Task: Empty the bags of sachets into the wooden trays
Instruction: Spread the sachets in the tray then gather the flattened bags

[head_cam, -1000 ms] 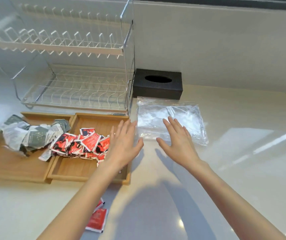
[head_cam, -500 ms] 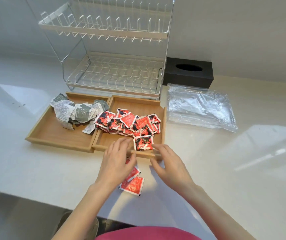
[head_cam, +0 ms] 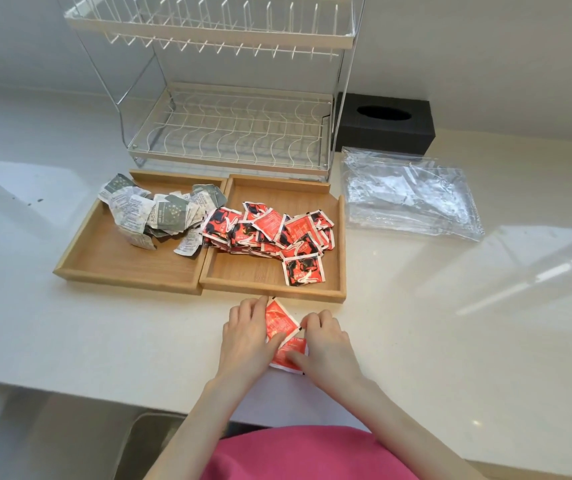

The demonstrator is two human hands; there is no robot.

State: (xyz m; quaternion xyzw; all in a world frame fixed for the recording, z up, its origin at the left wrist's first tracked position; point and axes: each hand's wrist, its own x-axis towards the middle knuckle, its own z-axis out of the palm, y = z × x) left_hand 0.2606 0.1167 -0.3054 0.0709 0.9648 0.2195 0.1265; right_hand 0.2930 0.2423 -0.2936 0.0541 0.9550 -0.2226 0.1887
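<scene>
Since 0.5 s ago, both hands dropped onto the stray red sachets [head_cam: 279, 323] on the table [head_cam: 450, 323], just before the right wooden tray [head_cam: 270, 294]. Left hand [head_cam: 247, 336] and right hand [head_cam: 326, 344] fingers pinch them. Empty bags [head_cam: 412, 199] lie right.

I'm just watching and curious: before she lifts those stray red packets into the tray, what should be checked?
1. Both hands on the loose red sachets: left hand, right hand: ok.
2. Firm grip: cannot tell.
3. Right tray has bare floor near its front: ok.
4. No other strays on the counter: ok.
5. Grey sachets all inside the left tray: not ok, some overhang its edges.
</scene>
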